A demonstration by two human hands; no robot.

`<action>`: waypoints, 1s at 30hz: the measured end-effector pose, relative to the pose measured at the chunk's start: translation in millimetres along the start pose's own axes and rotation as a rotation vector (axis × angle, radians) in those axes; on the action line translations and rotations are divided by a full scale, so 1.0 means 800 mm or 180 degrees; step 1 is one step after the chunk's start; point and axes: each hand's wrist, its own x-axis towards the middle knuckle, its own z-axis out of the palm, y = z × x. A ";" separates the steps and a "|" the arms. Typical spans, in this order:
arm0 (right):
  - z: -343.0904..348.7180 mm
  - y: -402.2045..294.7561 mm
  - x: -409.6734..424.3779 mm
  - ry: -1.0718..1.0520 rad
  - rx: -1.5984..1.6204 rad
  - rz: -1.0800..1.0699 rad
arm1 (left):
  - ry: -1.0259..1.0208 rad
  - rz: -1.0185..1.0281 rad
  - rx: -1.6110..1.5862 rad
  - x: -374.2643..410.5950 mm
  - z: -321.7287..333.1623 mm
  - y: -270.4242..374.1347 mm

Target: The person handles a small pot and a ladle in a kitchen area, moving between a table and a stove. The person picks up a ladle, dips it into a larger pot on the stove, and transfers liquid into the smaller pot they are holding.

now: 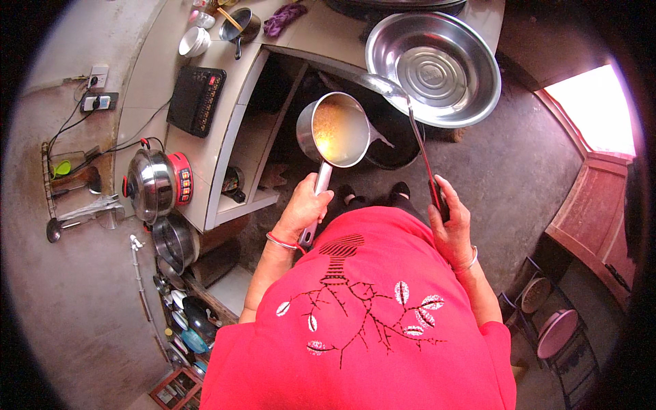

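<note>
My left hand point(306, 207) grips the handle of a metal saucepan point(306, 133). The pan's inside looks cloudy, with a yellowish-brown patch; liquid streams from its rim into a dark vessel point(392, 151) below. In my right hand point(451, 215) is the dark and red handle of a metal spatula or ladle point(382, 84), whose shiny head is raised near the pan, over the rim of a large stainless steel basin point(484, 105). That basin stands at the counter's corner, beyond both hands.
The tiled counter point(146, 97) holds a black induction cooker point(196, 101), white bowls point(195, 42), a small dark pot point(248, 25) with chopsticks and a purple cloth point(283, 19). A lidded steel pot point(152, 179) stands at left. A rack with a pink basin point(557, 333) is at lower right.
</note>
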 end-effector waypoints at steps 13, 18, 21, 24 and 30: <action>-0.003 0.000 0.001 0.0004 0.0070 0.0057 | -0.0001 0.0067 0.0087 -0.005 0.000 0.015; -0.003 0.002 0.000 0.0032 0.0086 0.0020 | 0.0036 0.0067 0.0244 -0.006 -0.001 0.019; -0.003 0.002 0.000 0.0024 0.0100 0.0055 | 0.0039 0.0043 0.0317 -0.005 -0.001 0.022; -0.004 0.004 0.000 0.0023 0.0099 0.0042 | 0.0074 0.0028 0.0427 -0.003 -0.001 0.025; -0.008 0.003 0.002 0.0029 0.0060 0.0034 | 0.0080 0.0099 0.0541 0.001 -0.001 0.025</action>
